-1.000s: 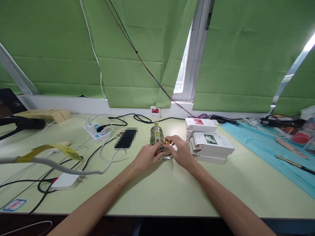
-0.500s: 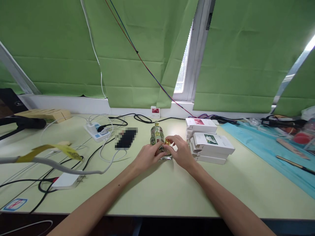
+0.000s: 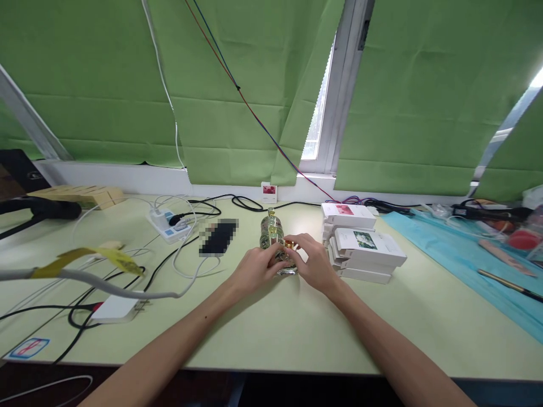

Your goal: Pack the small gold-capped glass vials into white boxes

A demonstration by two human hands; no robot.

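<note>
Several small clear glass bottles [image 3: 266,226] with yellowish glass stoppers stand in a row at the middle of the table. At the near end of the row, my left hand [image 3: 258,267] is closed around the side of a glass bottle [image 3: 287,271], its thumb and fingers pressed together. The fingertips of my right hand [image 3: 313,264] pinch a shiny gold cap [image 3: 289,244] at the top of this bottle. Both hands meet there and hide most of the bottle's body. Only its clear base shows below the fingers.
White boxes [image 3: 373,249] with flower pictures are stacked right of my hands. A phone [image 3: 218,237], a power strip [image 3: 167,226] and tangled cables lie left. Blue plastic sheeting [image 3: 449,254] covers the right side. One small box [image 3: 268,193] stands at the back.
Hands and bottle keep nearly the same place and grip; the right fingers have shifted slightly on the gold cap. The whole view has moved a little.
</note>
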